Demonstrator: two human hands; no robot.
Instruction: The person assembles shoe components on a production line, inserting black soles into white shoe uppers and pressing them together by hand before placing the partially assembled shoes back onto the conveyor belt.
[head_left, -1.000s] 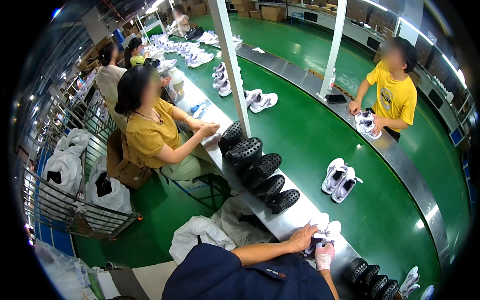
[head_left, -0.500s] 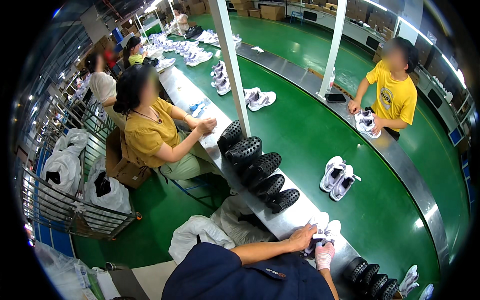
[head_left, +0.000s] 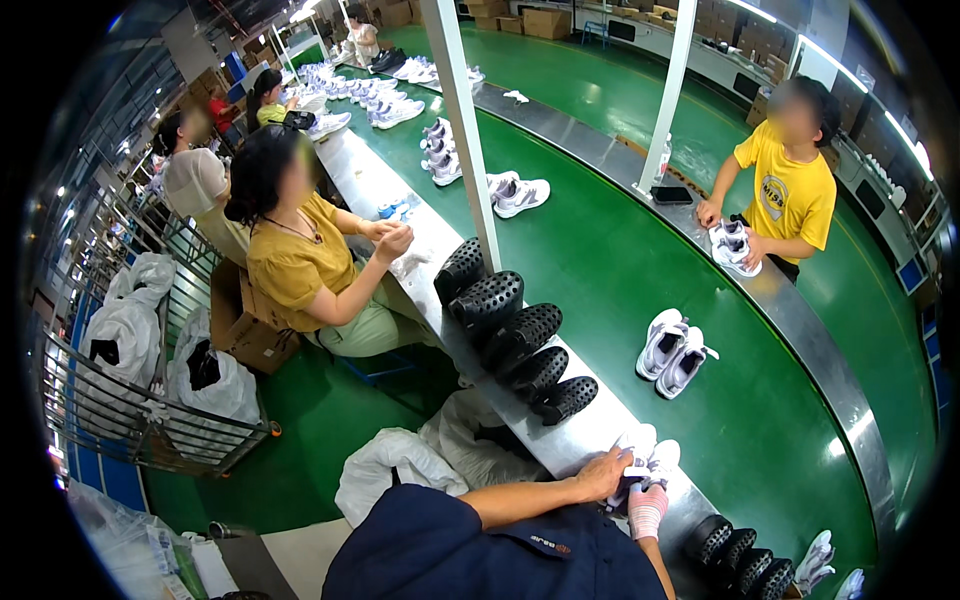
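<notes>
A pair of white sneakers (head_left: pixel 662 457) rests at the metal bench edge in front of me, toes pointing away. My left hand (head_left: pixel 604 474), bare, is closed on the left sneaker around its opening. My right hand (head_left: pixel 648 512), in a pink-and-white striped glove, is closed at the heel end of the right sneaker. A small white piece shows between my fingers; I cannot make out what it is. Both hands cover the shoes' openings. Black perforated shoe forms (head_left: pixel 538 374) stand in a row left of the sneakers, and more black forms (head_left: pixel 735 550) stand to the right.
A green conveyor (head_left: pixel 600 270) runs beyond the bench, carrying a sneaker pair (head_left: pixel 676 355) and other shoes. A metal post (head_left: pixel 465 130) rises beside the forms. One co-worker (head_left: pixel 300 240) sits at my left; another (head_left: pixel 785 170) works across the belt. White sacks (head_left: pixel 400 470) lie beside me.
The sneaker pair on the green conveyor has shifted slightly left and nearer. The seated co-worker's hands have moved left and up. My own hands have barely moved.
</notes>
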